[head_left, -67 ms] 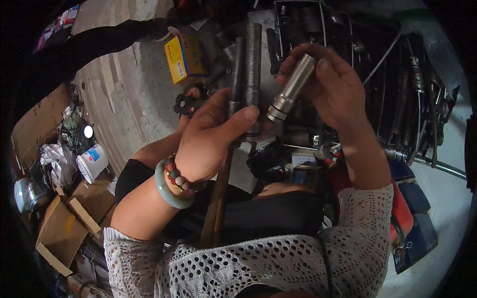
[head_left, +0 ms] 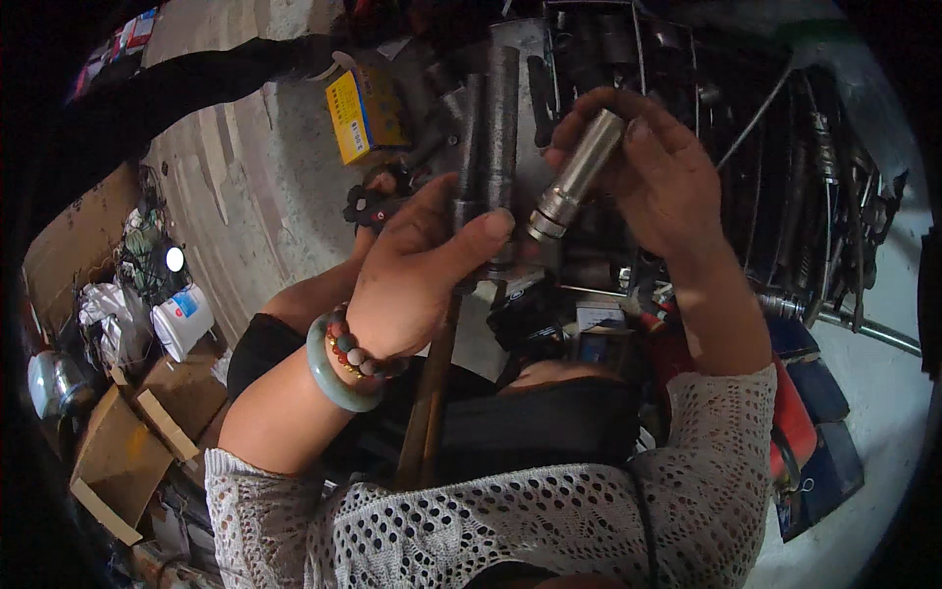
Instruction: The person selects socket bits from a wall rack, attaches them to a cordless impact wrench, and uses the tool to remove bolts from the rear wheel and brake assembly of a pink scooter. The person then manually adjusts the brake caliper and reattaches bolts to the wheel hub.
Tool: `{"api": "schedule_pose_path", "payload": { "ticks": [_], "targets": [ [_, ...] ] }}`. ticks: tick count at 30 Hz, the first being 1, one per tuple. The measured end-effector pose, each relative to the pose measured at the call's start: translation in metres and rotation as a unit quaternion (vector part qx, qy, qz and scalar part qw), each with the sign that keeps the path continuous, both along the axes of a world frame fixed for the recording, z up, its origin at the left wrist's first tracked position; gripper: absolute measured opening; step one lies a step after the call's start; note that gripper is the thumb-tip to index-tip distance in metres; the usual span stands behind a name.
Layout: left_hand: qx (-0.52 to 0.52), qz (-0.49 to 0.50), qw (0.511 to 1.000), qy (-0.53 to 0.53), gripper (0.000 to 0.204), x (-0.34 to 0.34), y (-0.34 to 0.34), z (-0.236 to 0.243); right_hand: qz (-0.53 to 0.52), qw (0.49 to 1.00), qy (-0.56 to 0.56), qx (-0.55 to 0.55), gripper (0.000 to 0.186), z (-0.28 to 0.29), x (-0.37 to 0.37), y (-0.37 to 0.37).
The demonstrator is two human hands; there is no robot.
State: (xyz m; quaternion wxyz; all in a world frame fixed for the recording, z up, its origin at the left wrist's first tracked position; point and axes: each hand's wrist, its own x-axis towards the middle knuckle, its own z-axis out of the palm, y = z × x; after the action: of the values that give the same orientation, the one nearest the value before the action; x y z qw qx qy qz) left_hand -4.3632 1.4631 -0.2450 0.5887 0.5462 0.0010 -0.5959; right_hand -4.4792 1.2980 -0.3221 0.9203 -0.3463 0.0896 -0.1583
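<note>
Right hand (head_left: 672,182): grasping a bright steel cylinder (head_left: 592,162), thumb on its right side, fingers wrapped round the far end. It's tilted, ringed end pointing near-left, in the middle of the scene, just right of my left thumb and apart from it.

Left hand (head_left: 417,260): wrapped round two long dark steel tubes (head_left: 501,128), thumb across the front. Finger contact behind is hidden. Tubes stand side by side, running far from my grip. A brown bar (head_left: 432,412) runs from under the hand toward my lap; can't tell if it joins the tubes.

Handling, my guess: cylinder is rigid and dense, heavy for its size, not fragile. Barrel looks smooth, so likely slick if oily. Best hold is mid-barrel, thumb opposing fingers; the ringed end should give more bite. Tubes look stiff and far-heavy; take them low, both together, so they don't roll apart.

Around: yellow box (head_left: 365,113) far left of the tubes, wire rack (head_left: 640,49) of dark metal parts far right.
</note>
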Motion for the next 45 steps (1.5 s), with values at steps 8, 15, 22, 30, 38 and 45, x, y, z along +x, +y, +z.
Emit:
{"api": "schedule_pose_path", "payload": {
  "ticks": [8,15,22,30,38,45],
  "targets": [
    [0.008,-0.052,0.998,-0.040,0.043,-0.001,0.001,0.000,0.009,0.997,-0.054,0.051,0.036,-0.004,-0.002,0.003],
    [-0.003,-0.026,1.000,-0.009,0.040,0.001,-0.002,0.007,0.003,0.992,-0.109,0.060,0.035,-0.006,0.003,0.003],
    [-0.010,-0.019,0.996,-0.085,0.043,0.005,0.000,0.007,-0.014,0.964,-0.074,0.256,0.040,0.014,0.015,0.027],
    [-0.009,-0.023,0.996,-0.090,0.043,0.012,-0.003,0.013,-0.061,0.974,-0.039,0.216,0.044,0.034,0.025,0.043],
    [-0.021,-0.032,0.994,-0.104,0.042,0.013,0.001,0.010,-0.071,0.974,-0.039,0.213,0.045,0.040,0.028,0.045],
    [-0.040,-0.024,0.995,-0.085,0.042,0.010,-0.002,0.012,-0.066,0.988,-0.018,0.139,0.053,0.043,0.026,0.042]
  ]
}}
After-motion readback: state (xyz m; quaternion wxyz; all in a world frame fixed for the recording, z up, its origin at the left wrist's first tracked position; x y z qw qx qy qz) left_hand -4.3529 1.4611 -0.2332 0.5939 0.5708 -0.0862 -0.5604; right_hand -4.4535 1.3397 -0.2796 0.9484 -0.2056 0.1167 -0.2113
